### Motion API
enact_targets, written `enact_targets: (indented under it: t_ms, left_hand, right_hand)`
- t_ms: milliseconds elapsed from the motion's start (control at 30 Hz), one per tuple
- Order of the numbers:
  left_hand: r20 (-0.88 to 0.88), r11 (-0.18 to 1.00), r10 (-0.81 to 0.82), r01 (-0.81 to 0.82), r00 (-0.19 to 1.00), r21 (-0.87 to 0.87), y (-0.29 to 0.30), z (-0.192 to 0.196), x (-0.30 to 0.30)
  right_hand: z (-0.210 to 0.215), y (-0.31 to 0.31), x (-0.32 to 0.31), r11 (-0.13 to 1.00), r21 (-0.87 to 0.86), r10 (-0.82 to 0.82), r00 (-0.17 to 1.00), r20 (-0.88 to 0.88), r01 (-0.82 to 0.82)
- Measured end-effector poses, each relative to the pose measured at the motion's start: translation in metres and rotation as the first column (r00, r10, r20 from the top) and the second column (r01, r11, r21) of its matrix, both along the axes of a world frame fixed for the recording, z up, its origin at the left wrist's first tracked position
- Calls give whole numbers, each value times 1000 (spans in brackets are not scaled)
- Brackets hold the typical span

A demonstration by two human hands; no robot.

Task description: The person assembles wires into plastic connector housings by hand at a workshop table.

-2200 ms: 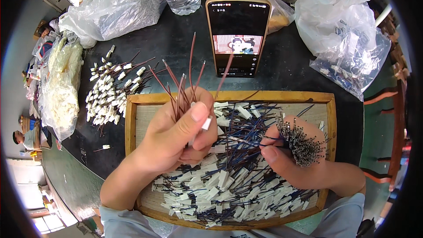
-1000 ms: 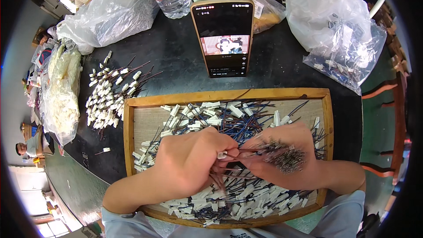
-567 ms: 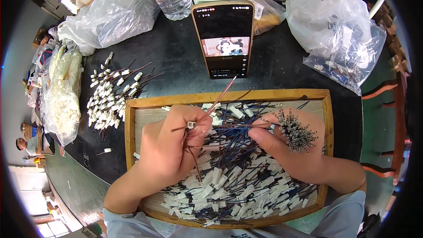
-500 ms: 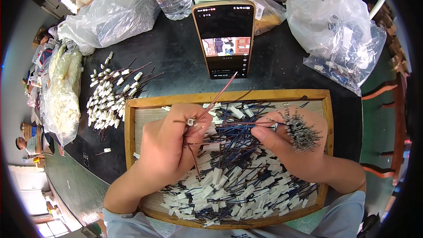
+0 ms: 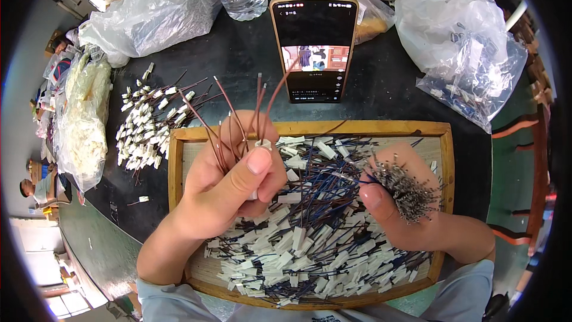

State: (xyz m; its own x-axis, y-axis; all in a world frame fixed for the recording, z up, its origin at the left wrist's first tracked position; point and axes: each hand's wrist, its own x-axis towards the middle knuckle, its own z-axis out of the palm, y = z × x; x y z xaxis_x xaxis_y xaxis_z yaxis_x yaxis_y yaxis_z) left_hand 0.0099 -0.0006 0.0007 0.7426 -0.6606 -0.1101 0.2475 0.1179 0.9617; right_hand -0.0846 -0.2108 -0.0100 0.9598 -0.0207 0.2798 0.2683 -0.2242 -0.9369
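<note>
I'm watching the left hand (image 5: 229, 188) gripping a small white connector (image 5: 262, 144) under the thumb, a fan of brown wires (image 5: 238, 119) sticking up out of the fist above the wooden tray's (image 5: 176, 161) near-left corner. The right hand (image 5: 396, 203) is closing around a bristling bundle of stripped wire ends (image 5: 405, 185), hovering over the heap of blue-wired white connectors (image 5: 298, 244) filling the tray. A phone (image 5: 314, 45) is standing propped beyond the tray, with finished white connectors (image 5: 146, 134) lying spread on the dark table (image 5: 381, 83) to the left.
</note>
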Motion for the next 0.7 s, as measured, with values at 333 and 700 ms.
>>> enact_targets:
  t_ms: [333,700]
  left_hand:
    - [-139,964,-253,261,957,42,3,9,-15]
    - [167,983,-146,124,975,133,-3,10,-19]
  right_hand:
    - [7,-10,-6,984,-24,173,981,-89,-176]
    - [3,-13,-3,964,7,265,961,-83,-265]
